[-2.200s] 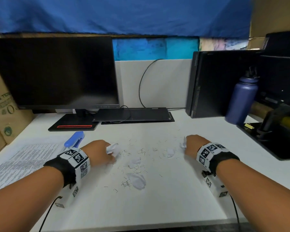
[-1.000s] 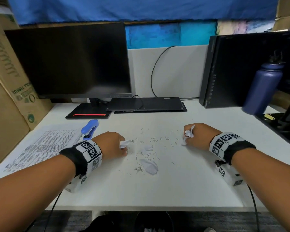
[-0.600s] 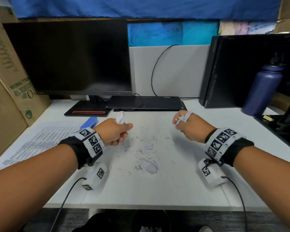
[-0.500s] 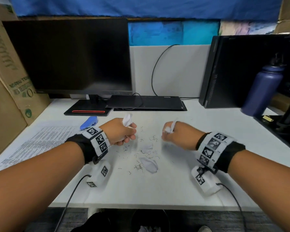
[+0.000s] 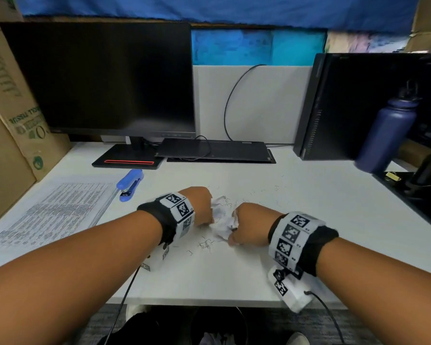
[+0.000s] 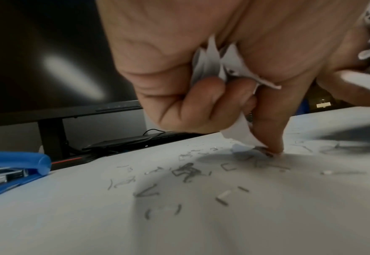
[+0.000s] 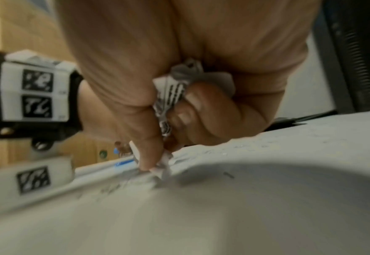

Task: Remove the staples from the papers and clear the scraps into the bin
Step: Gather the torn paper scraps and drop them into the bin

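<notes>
Both fists sit close together on the white desk (image 5: 234,277). My left hand (image 5: 201,207) holds crumpled paper scraps (image 6: 221,67) in its curled fingers, and its thumb tip presses a scrap and staples against the desk. My right hand (image 5: 246,227) clutches printed paper scraps (image 7: 171,96) the same way, thumb down on a scrap (image 7: 164,165). A heap of white scraps (image 5: 222,217) lies between the two hands. Bent staples (image 5: 205,245) are scattered around them, also the staples (image 6: 186,170) seen up close. The bin (image 5: 218,329) shows dark under the desk's front edge.
A blue stapler (image 5: 130,184) and printed papers (image 5: 52,212) lie at the left. Behind stand a monitor (image 5: 97,78), a keyboard (image 5: 217,151), a computer tower (image 5: 353,105) and a blue bottle (image 5: 386,135). A cardboard box (image 5: 18,115) borders the left, a black tray (image 5: 416,192) the right.
Both hands lifted off the desk with their scraps, swung inward toward each other, then came down again around the scraps in the middle.
</notes>
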